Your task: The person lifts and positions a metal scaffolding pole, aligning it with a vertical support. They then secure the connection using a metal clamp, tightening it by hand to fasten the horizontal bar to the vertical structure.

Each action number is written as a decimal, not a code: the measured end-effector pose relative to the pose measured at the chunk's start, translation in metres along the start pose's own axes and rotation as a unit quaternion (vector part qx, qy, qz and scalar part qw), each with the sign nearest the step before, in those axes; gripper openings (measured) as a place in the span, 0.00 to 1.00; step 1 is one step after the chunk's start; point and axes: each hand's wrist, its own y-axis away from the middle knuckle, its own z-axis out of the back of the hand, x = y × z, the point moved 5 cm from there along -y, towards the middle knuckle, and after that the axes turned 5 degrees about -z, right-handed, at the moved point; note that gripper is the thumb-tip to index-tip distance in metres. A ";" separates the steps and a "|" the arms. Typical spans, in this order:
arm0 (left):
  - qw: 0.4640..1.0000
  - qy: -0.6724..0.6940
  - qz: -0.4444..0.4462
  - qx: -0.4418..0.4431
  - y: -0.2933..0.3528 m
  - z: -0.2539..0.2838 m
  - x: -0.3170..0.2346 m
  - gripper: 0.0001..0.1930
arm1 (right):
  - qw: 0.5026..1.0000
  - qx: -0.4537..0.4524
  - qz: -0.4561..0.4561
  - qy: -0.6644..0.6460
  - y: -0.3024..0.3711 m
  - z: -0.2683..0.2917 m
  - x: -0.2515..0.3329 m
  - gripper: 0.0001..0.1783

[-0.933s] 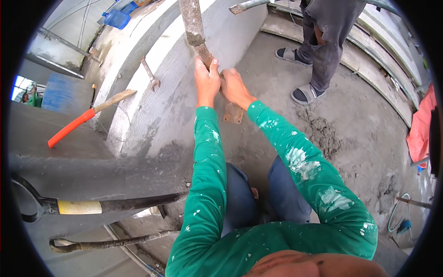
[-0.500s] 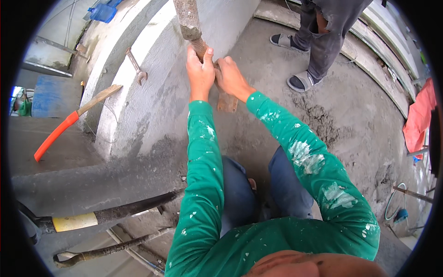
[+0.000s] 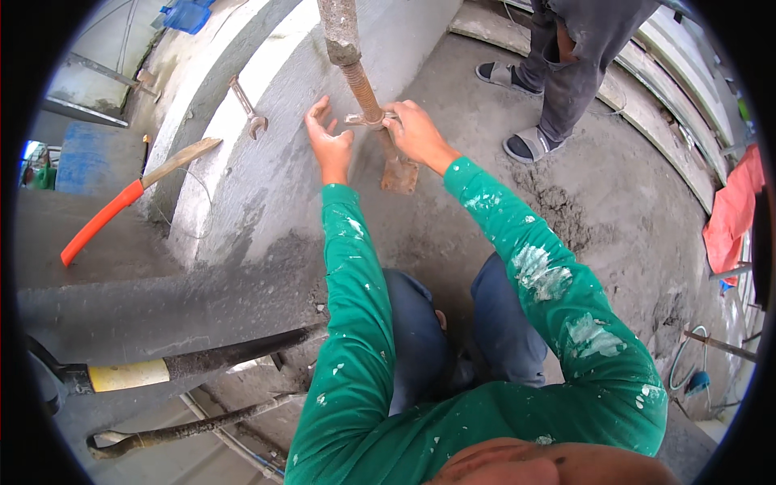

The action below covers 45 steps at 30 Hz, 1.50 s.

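Observation:
A concrete-caked metal tube point(image 3: 339, 34) comes down from the top edge onto a rusty threaded screw jack point(image 3: 361, 90). Around the thread sits a winged jack nut point(image 3: 354, 120), and below it a rusty square base plate point(image 3: 401, 177) rests on the floor. My right hand point(image 3: 422, 136) grips the nut from the right, fingers curled on its wing. Just left of the thread, my left hand point(image 3: 328, 147) is open, fingers spread and pointing up, touching nothing that I can see.
An open-ended wrench point(image 3: 249, 110) and an orange-handled tool point(image 3: 109, 214) lie by the curved white wall point(image 3: 279, 121) on the left. Another person's sandalled feet point(image 3: 529, 142) stand beyond my right hand. Long dark-handled tools point(image 3: 218, 364) lie at lower left, red cloth point(image 3: 734, 206) at far right.
My left hand has let go of the screw jack and moved left, its fingers opening. My right hand has shifted slightly right and stays on the nut, which now shows.

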 end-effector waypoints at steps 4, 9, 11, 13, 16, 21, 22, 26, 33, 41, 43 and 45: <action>0.976 0.130 0.158 0.075 0.027 -0.028 0.057 0.38 | 0.999 -0.026 -0.033 0.031 0.011 -0.002 0.001 0.14; 0.958 0.176 0.133 0.183 0.050 -0.053 0.097 0.27 | 0.969 0.187 -0.158 0.035 0.034 -0.011 0.059 0.18; 0.924 0.292 0.199 0.146 0.052 -0.053 0.114 0.21 | 0.961 0.224 -0.159 0.032 0.034 -0.006 0.079 0.22; 0.973 0.110 0.132 0.155 0.050 -0.066 0.097 0.17 | 0.995 -0.009 -0.039 0.089 0.020 0.012 0.059 0.23; 0.984 -0.027 0.062 0.162 0.051 -0.082 0.081 0.13 | 0.990 -0.076 -0.020 0.115 0.010 0.013 0.020 0.26; 0.990 -0.012 0.031 0.140 0.057 -0.055 0.105 0.15 | 0.958 0.247 -0.104 0.101 0.028 0.000 0.080 0.24; 0.991 -0.018 0.022 0.131 0.061 -0.048 0.105 0.16 | 0.967 0.213 -0.104 0.098 0.024 -0.001 0.083 0.24; 0.988 -0.034 0.091 0.121 0.060 -0.078 0.086 0.19 | 0.990 0.055 -0.108 0.069 -0.001 0.026 0.047 0.27; 0.990 -0.061 0.128 -0.013 0.060 -0.083 0.077 0.18 | 0.998 0.025 -0.002 0.058 0.006 0.010 0.042 0.42; 0.971 -0.118 0.207 -0.027 0.075 -0.059 0.080 0.16 | 0.996 0.082 -0.023 0.032 0.016 0.005 0.038 0.43; 0.959 -0.153 0.236 -0.026 0.072 -0.047 0.088 0.16 | 0.995 0.082 -0.021 0.052 0.019 0.000 0.030 0.43; 0.959 -0.165 0.224 -0.061 0.073 -0.029 0.095 0.16 | 0.995 0.066 0.012 0.079 0.023 -0.009 0.023 0.43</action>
